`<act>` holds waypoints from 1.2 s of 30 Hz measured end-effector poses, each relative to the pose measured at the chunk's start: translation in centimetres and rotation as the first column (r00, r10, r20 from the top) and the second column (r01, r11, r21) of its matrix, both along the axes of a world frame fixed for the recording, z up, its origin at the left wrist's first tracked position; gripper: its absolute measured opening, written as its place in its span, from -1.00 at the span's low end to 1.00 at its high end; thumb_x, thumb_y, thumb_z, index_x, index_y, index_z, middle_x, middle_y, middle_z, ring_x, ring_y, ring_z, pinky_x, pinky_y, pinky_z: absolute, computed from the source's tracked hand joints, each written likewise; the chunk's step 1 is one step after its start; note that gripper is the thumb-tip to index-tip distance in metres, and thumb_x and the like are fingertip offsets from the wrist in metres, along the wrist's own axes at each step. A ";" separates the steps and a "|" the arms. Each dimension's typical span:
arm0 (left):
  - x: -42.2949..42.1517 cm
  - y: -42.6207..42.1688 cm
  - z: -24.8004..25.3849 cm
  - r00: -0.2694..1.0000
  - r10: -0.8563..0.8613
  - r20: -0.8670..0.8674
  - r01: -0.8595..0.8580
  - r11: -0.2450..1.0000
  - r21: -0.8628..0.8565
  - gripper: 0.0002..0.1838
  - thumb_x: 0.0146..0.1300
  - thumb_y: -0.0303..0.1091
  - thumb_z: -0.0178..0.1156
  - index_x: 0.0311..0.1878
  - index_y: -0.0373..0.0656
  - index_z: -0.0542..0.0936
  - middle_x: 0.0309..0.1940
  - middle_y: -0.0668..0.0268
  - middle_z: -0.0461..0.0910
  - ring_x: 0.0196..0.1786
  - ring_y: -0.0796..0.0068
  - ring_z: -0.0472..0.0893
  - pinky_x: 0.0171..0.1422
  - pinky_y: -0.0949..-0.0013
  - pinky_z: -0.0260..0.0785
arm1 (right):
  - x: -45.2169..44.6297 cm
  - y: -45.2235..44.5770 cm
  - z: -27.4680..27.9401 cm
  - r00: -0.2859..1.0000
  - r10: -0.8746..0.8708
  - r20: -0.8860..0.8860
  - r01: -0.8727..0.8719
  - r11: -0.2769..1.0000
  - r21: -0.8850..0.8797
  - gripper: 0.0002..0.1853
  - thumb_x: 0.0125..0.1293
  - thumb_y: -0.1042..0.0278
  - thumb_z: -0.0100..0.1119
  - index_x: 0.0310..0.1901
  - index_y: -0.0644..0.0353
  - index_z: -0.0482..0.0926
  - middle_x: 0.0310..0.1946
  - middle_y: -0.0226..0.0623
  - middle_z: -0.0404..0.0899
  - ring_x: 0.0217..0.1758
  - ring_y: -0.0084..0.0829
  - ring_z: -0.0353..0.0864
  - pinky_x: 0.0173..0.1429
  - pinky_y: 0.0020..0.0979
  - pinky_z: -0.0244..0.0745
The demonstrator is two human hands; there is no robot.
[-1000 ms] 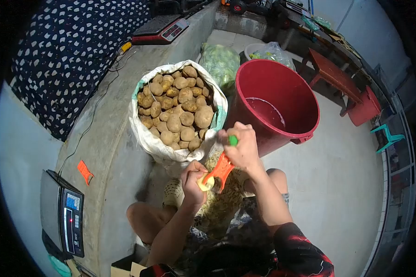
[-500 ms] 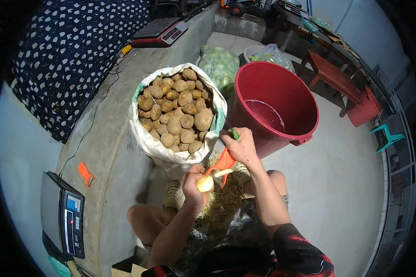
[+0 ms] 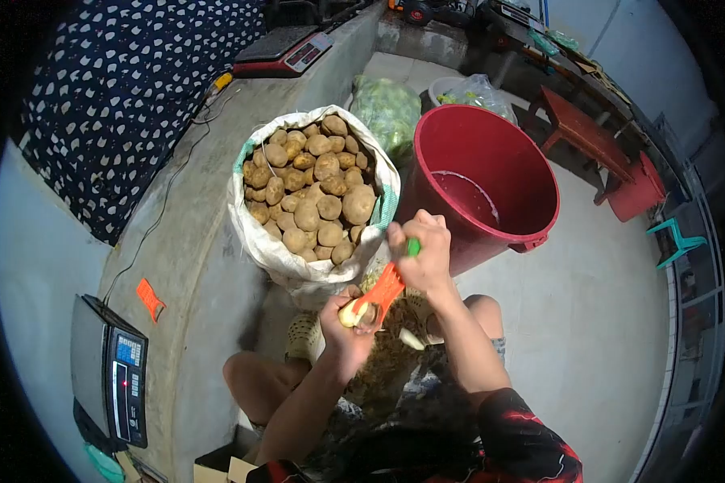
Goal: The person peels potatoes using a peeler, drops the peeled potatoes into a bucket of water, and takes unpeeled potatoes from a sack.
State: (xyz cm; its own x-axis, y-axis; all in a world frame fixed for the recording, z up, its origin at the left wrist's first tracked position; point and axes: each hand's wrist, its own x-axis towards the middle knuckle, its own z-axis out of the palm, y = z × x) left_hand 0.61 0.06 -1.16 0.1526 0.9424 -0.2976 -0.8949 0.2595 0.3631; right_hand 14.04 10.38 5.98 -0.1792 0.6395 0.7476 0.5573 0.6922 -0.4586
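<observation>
My left hand (image 3: 344, 340) is closed around a pale peeled potato (image 3: 350, 315), held low over my lap. In my right hand (image 3: 427, 259) is an orange peeler (image 3: 389, 286), and a bit of green shows at its grip. The peeler's head lies against the potato. A pale strip of peel (image 3: 412, 339) is loose below my right wrist. Peelings (image 3: 383, 362) are heaped on the floor between my feet. Just ahead stands a white sack (image 3: 290, 270) full of unpeeled potatoes (image 3: 306, 215).
A large red bucket (image 3: 544, 197) with some liquid stands right of the sack. Behind it are bagged green vegetables (image 3: 385, 109). On the left ledge lie another orange peeler (image 3: 148, 299), a digital scale (image 3: 127, 378) and a red scale (image 3: 286, 55). A red bench (image 3: 584, 133) is at the right.
The peeler has shifted left onto the potato, and my right hand has turned. The peel strip that was at the peeler's head is now lower and apart from it.
</observation>
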 end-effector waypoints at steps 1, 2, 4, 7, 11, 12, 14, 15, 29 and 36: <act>-0.2 -0.1 0.2 1.000 -0.001 -0.001 0.001 1.000 0.006 -0.81 0.21 -0.20 -0.12 -0.29 -0.06 0.42 -0.80 0.43 0.19 -0.73 0.57 0.14 -0.51 0.44 0.08 | 0.7 1.4 -1.8 0.996 -0.084 -0.021 0.081 0.988 -0.129 -0.67 0.11 0.32 0.26 -0.68 0.29 0.41 -0.72 -0.14 0.26 -0.59 -0.14 0.24 -0.38 -0.17 0.10; -0.3 -0.1 0.4 0.999 -0.018 0.045 0.017 1.000 0.020 -0.81 0.22 -0.20 -0.13 -0.28 -0.06 0.42 -0.80 0.43 0.19 -0.73 0.57 0.14 -0.51 0.43 0.08 | 1.5 2.4 -3.2 0.985 -0.170 -0.032 0.156 0.953 -0.258 -0.69 0.08 0.32 0.23 -0.70 0.26 0.42 -0.73 -0.14 0.28 -0.56 -0.12 0.30 -0.33 -0.16 0.16; -0.8 0.1 0.8 0.989 -0.068 0.135 0.054 0.993 0.108 -0.83 0.25 -0.21 -0.09 -0.25 -0.06 0.41 -0.76 0.41 0.22 -0.68 0.57 0.18 -0.49 0.42 0.07 | 2.3 2.6 -3.0 0.974 -0.163 -0.159 0.096 0.928 -0.361 -0.63 0.18 0.27 0.24 -0.66 0.32 0.43 -0.73 -0.14 0.25 -0.61 -0.21 0.27 -0.43 -0.20 0.13; -0.8 0.8 2.1 0.996 0.090 -0.014 -0.086 0.983 0.163 -0.81 0.30 -0.19 -0.02 -0.17 -0.08 0.43 -0.64 0.39 0.33 -0.61 0.58 0.25 -0.47 0.43 0.10 | 2.6 2.6 -3.1 0.964 -0.177 -0.198 0.084 0.911 -0.403 -0.61 0.21 0.25 0.24 -0.63 0.37 0.43 -0.73 -0.16 0.22 -0.65 -0.28 0.23 -0.48 -0.23 0.08; -1.5 1.5 1.5 0.884 0.312 -0.348 -0.189 0.920 0.345 -0.77 0.40 -0.43 -0.02 0.09 -0.12 0.37 -0.11 0.16 0.54 -0.35 0.35 0.55 -0.28 0.21 0.45 | 3.8 3.5 -4.6 0.935 -0.221 -0.277 0.085 0.898 -0.431 -0.57 0.23 0.23 0.24 -0.62 0.40 0.41 -0.73 -0.18 0.21 -0.66 -0.38 0.16 -0.49 -0.23 0.06; -2.1 1.7 1.4 0.852 0.338 -0.399 -0.148 0.888 0.435 -0.71 0.38 -0.56 0.00 0.14 -0.15 0.33 -0.02 0.13 0.55 -0.18 0.22 0.64 -0.10 0.13 0.57 | 4.0 3.5 -4.3 0.933 -0.242 -0.267 0.102 0.887 -0.450 -0.55 0.24 0.22 0.25 -0.63 0.41 0.39 -0.72 -0.20 0.20 -0.64 -0.42 0.13 -0.48 -0.25 0.07; -2.1 1.5 1.4 0.831 0.353 -0.431 -0.146 0.885 0.443 -0.71 0.37 -0.58 0.01 0.13 -0.16 0.33 -0.03 0.12 0.55 -0.13 0.19 0.65 -0.07 0.12 0.59 | 4.4 3.7 -4.7 0.928 -0.253 -0.273 0.099 0.875 -0.473 -0.55 0.24 0.22 0.25 -0.63 0.41 0.38 -0.72 -0.21 0.21 -0.63 -0.43 0.13 -0.48 -0.26 0.07; -2.1 1.4 1.6 0.808 0.366 -0.463 -0.141 0.882 0.450 -0.70 0.36 -0.60 0.01 0.13 -0.17 0.33 -0.03 0.12 0.55 -0.09 0.17 0.66 -0.04 0.12 0.61 | 4.3 3.7 -4.6 0.924 -0.264 -0.278 0.098 0.863 -0.496 -0.54 0.24 0.21 0.25 -0.64 0.41 0.38 -0.72 -0.22 0.21 -0.63 -0.44 0.13 -0.48 -0.27 0.07; -1.9 2.3 0.0 0.967 0.195 -0.164 -0.173 0.975 0.138 -0.75 0.35 -0.37 0.14 0.04 -0.16 0.40 -0.07 0.05 0.59 -0.15 0.05 0.68 -0.10 0.04 0.62 | 6.1 3.3 -2.8 0.918 -0.330 -0.219 0.207 0.871 -0.445 -0.57 0.23 0.25 0.25 -0.66 0.36 0.39 -0.77 -0.21 0.27 -0.65 -0.35 0.21 -0.47 -0.22 0.08; 5.3 6.5 -1.3 0.770 0.011 -0.638 0.104 0.984 0.143 -0.79 0.37 -0.47 0.10 0.04 -0.22 0.43 -0.11 0.12 0.59 -0.15 0.30 0.67 -0.24 0.35 0.58 | 11.2 4.0 -1.6 0.586 -0.347 -0.732 -0.113 0.860 -0.497 -0.54 0.34 0.24 0.22 -0.71 0.05 0.34 -0.73 -0.62 0.26 -0.65 -0.70 0.15 -0.54 -0.48 -0.01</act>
